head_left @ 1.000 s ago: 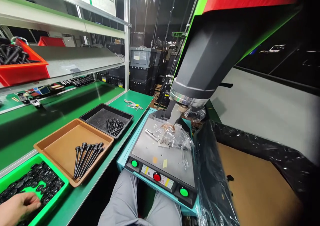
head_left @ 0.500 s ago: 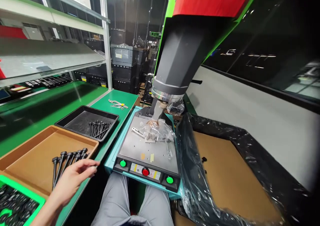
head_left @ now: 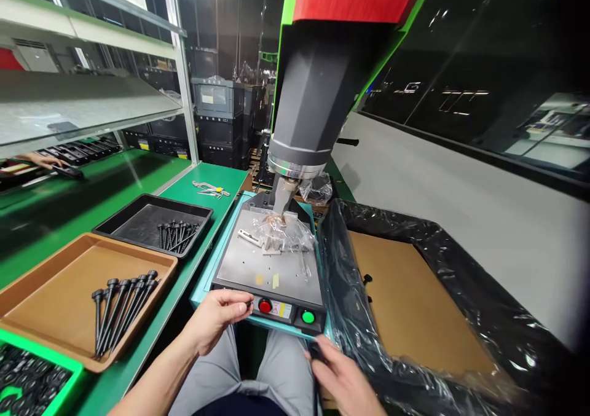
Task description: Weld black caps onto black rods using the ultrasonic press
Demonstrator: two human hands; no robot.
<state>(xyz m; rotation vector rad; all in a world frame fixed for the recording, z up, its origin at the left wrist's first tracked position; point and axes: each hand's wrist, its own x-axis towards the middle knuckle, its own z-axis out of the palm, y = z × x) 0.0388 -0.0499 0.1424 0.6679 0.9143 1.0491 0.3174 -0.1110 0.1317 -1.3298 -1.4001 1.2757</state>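
Observation:
My left hand point(head_left: 220, 317) is closed in a pinch over the front left of the press base point(head_left: 276, 265). A small dark piece point(head_left: 249, 303) shows at its fingertips, too small to name. Low at the right front corner, my right hand point(head_left: 343, 376) is closed on a black rod with a thick head point(head_left: 315, 349); its shaft hangs downward over my right leg and is partly hidden. Above the metal plate stands the press horn point(head_left: 283, 196), its tip over a clear plastic-wrapped fixture point(head_left: 281, 235).
On the left, a brown tray point(head_left: 50, 281) and a black tray point(head_left: 133, 219) hold several black rods. A green bin point(head_left: 69, 367) contains small black rings. Pliers point(head_left: 209, 188) lie behind. At right stands a plastic-lined box point(head_left: 415, 311). Another person's hand point(head_left: 43, 160) is far left.
My left hand has moved right, from beside the brown tray to the front of the press. My right hand has come into view with a black rod. The other person's hand has appeared far left.

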